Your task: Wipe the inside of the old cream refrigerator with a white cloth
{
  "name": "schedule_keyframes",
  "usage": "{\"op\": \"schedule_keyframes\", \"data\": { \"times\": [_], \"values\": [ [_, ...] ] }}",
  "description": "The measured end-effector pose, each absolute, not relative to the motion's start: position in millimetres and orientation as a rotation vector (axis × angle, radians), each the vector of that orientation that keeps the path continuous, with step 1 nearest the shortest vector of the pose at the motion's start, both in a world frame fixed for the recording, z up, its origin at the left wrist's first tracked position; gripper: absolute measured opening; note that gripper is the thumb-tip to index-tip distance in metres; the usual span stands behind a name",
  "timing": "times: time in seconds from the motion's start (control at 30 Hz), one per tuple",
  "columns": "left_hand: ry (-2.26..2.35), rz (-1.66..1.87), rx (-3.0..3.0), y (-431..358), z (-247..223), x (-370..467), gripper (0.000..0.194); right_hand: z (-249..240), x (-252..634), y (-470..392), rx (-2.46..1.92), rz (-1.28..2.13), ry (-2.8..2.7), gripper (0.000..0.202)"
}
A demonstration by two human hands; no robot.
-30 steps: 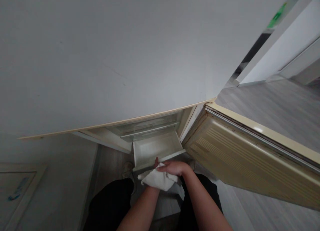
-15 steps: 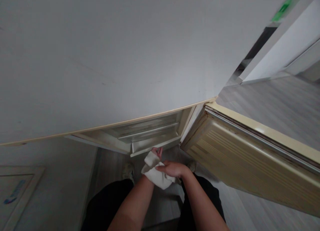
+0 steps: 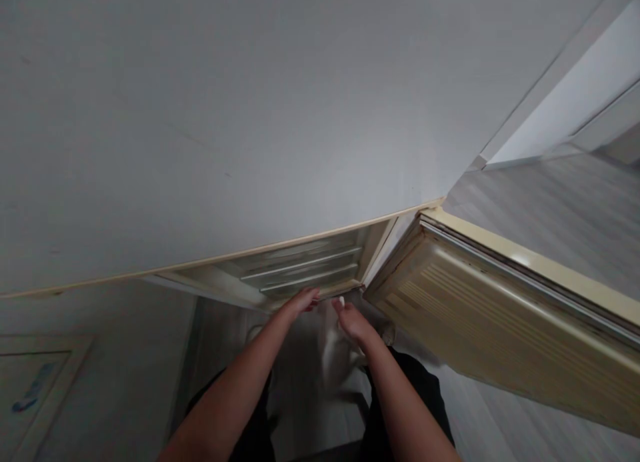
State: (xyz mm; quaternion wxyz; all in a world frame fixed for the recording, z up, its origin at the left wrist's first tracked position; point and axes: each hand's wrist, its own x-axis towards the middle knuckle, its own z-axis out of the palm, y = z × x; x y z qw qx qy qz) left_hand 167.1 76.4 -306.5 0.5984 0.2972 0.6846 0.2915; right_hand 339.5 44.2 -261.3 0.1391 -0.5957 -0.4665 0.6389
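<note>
The low cabinet compartment (image 3: 300, 262) stands open, with pale shelf or drawer edges inside. My left hand (image 3: 301, 302) is at its lower front edge, fingers loosely extended and holding nothing visible. Just to the right, my right hand (image 3: 351, 321) is closed on a white cloth (image 3: 334, 355), which hangs below it, blurred by motion. A bit of the cloth also shows at the thumb.
A yellowish ribbed door (image 3: 490, 315) stands swung open at the right. The large grey-white surface (image 3: 280, 115) fills the upper view. At the lower left is a framed panel (image 3: 30, 375). My legs and shoes are below, on the grey wood-look floor (image 3: 555, 202).
The protruding white drawer front has gone back into the compartment. My left hand has come away from the cloth and moved to the compartment edge. The cloth now hangs from my right hand.
</note>
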Motion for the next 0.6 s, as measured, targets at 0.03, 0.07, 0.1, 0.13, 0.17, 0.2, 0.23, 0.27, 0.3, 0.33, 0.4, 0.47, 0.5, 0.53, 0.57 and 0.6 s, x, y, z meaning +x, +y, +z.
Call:
{"op": "schedule_keyframes", "data": {
  "times": [0.03,0.07,0.1,0.13,0.17,0.2,0.23,0.27,0.3,0.33,0.4,0.47,0.5,0.53,0.57,0.6],
  "values": [
    [1.561,0.687,0.748,68.7,-296.9,168.9,0.023,-263.8,334.9,46.6,-1.673,1.834,-1.214,0.049],
    [1.527,0.715,0.810,59.6,-286.6,171.5,0.022,-266.4,329.8,48.1,-1.616,1.835,-1.083,0.053],
    [1.487,0.752,0.878,49.4,-276.7,174.7,0.022,-269.0,324.3,48.8,-1.557,1.850,-0.961,0.056],
    [1.443,0.781,0.934,38.4,-268.2,178.2,0.025,-271.4,318.6,48.7,-1.506,1.875,-0.843,0.059],
    [1.386,0.806,0.996,27.5,-261.7,181.7,0.029,-273.1,313.0,48.0,-1.470,1.903,-0.729,0.061],
    [1.305,0.817,1.108,17.3,-257.7,185.0,0.034,-274.1,307.5,46.8,-1.443,1.919,-0.626,0.062],
    [1.279,0.833,1.173,8.6,-256.3,187.9,0.037,-274.4,302.4,45.2,-1.430,1.918,-0.535,0.061],
    [1.290,0.836,1.222,2.1,-256.8,190.2,0.036,-273.8,297.7,43.3,-1.432,1.903,-0.454,0.059],
    [1.314,0.825,1.277,-1.9,-258.7,191.7,0.033,-272.6,293.4,40.8,-1.442,1.885,-0.387,0.058],
    [1.355,0.811,1.317,-3.4,-261.0,192.3,0.030,-271.0,289.4,37.7,-1.451,1.869,-0.337,0.057],
    [1.443,0.795,1.373,0.1,-264.6,190.6,0.025,-267.7,281.2,28.6,-1.410,1.872,-0.302,0.057],
    [1.522,0.818,1.377,9.0,-264.8,185.0,0.023,-266.1,271.3,15.6,-1.307,1.894,-0.343,0.061],
    [1.552,0.836,1.369,14.2,-263.7,181.1,0.023,-266.3,265.5,8.4,-1.262,1.915,-0.382,0.064],
    [1.566,0.845,1.367,19.1,-262.5,176.8,0.025,-267.2,259.3,1.7,-1.238,1.944,-0.423,0.069],
    [1.564,0.843,1.374,23.5,-261.3,172.6,0.026,-268.7,253.2,-4.0,-1.230,1.983,-0.464,0.073],
    [1.545,0.833,1.387,27.0,-260.6,168.9,0.026,-270.5,247.7,-7.9,-1.234,2.025,-0.516,0.077]
  ]
}}
